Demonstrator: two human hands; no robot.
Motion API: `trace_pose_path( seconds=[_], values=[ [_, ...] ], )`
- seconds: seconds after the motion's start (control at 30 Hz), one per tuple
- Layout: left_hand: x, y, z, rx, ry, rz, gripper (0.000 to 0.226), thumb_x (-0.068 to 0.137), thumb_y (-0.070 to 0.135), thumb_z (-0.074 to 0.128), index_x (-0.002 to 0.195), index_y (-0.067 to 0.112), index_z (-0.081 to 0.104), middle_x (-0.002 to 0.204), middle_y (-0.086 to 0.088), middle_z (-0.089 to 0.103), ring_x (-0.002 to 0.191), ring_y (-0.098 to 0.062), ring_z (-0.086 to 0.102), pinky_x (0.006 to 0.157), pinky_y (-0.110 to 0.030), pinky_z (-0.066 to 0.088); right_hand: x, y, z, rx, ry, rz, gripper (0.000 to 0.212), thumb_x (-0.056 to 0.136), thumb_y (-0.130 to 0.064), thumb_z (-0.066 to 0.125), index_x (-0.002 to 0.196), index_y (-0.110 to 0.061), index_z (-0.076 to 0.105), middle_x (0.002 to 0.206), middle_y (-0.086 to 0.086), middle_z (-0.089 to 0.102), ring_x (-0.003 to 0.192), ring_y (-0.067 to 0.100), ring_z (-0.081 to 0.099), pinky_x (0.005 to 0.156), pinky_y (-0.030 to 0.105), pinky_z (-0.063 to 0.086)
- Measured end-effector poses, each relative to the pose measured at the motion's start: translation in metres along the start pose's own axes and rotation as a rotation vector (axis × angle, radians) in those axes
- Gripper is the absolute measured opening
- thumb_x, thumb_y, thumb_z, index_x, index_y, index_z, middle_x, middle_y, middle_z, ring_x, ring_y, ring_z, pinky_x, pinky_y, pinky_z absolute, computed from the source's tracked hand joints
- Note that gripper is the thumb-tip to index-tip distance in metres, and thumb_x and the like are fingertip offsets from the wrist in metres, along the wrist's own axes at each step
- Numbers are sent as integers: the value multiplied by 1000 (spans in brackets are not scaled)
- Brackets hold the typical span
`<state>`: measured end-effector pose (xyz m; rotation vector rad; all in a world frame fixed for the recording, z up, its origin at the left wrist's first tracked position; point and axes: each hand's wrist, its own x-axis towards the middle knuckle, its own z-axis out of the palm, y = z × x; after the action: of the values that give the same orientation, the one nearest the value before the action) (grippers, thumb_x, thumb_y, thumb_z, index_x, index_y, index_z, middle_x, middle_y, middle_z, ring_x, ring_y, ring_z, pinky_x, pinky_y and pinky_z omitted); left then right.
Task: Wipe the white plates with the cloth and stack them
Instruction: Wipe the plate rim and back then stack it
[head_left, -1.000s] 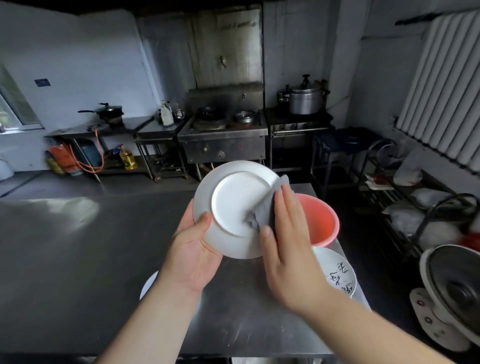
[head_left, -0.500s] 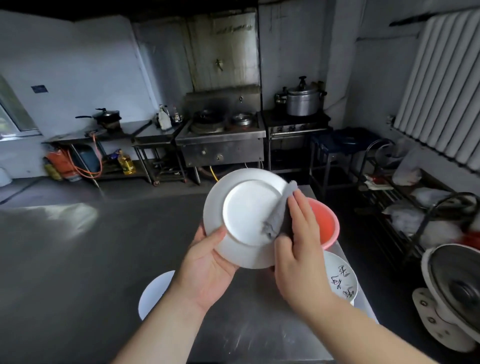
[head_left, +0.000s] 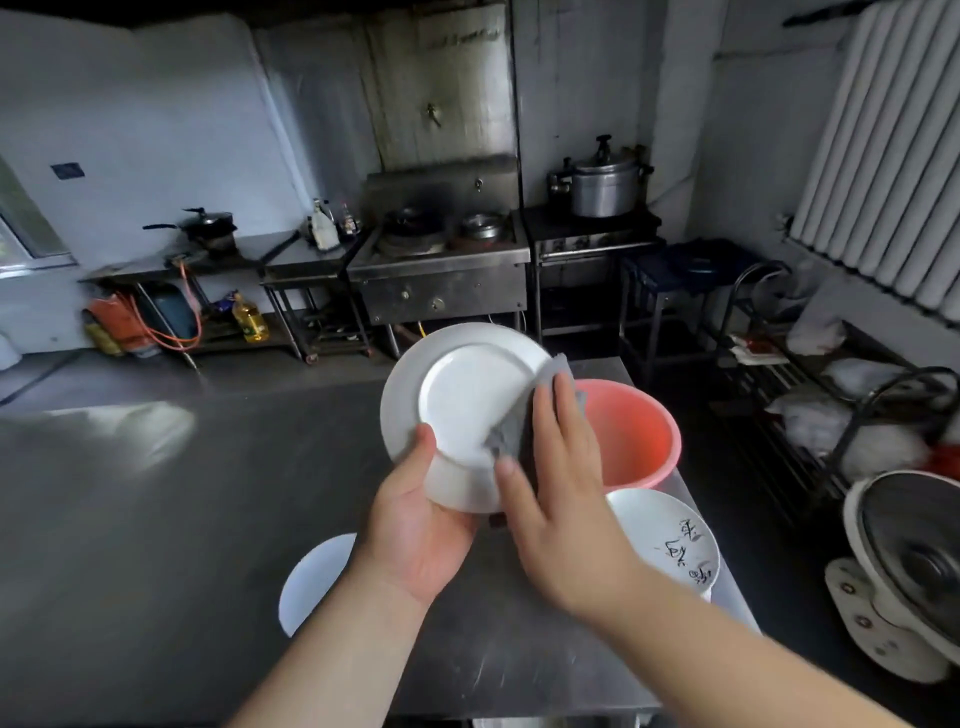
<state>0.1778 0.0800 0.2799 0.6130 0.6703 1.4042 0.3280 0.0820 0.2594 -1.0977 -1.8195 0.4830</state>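
1. Tabletop (head_left: 156, 493): steel. A bare white plate (head_left: 311, 582) lies flat near the front edge, partly behind the left forearm. More of it shows than a second ago, probably because the arm and camera shifted, not the plate. Likely the start of the wiped stack.
2. Left hand (head_left: 415, 535): grips the held plate (head_left: 462, 410) at its lower rim, thumb over the face, fingers behind and out of sight. Same grip as a second ago. The plate is lifted off the tabletop and tilted toward the camera, a bit higher and further right in view than before.
3. Cloth (head_left: 519, 426): grey, pressed on the plate's right side and spanning from the top right rim down toward the lower rim. Over the last second it has swept along that edge rather than across the centre.
4. Right hand (head_left: 561, 499): fingers straight and flat on the cloth, thumb pinning its lower corner. It presses and does not clench.
5. Pink basin (head_left: 639, 431) sits behind the right hand. The patterned plate (head_left: 670, 540) lies flat just in front of it, where it was.
6. Read: mid-wipe, rim pass under way. The held plate is not stacked yet. The patterned plate looks next, but I can't confirm that.
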Motion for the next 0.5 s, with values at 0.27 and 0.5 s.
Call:
trace_pose_path(
  seconds=[0.27, 0.5],
  values=[
    [1, -5, 25, -10, -89, -157, 68, 110, 56, 32, 148, 7, 58, 152, -17, 56, 142, -31, 53, 118, -44, 42, -11, -15, 26, 197, 147, 165, 76, 103, -59, 32, 161, -41, -15, 171, -22, -23, 157, 1, -21, 128, 34, -4],
    [9, 24, 7, 40, -84, -59, 49, 103, 29, 53, 150, 13, 53, 146, -17, 62, 133, -37, 62, 94, -55, 59, 63, 23, -44, 267, 29, 159, 46, 113, -39, 38, 157, -27, 46, 163, -19, 40, 149, -8, 31, 128, 29, 25]
  ],
)
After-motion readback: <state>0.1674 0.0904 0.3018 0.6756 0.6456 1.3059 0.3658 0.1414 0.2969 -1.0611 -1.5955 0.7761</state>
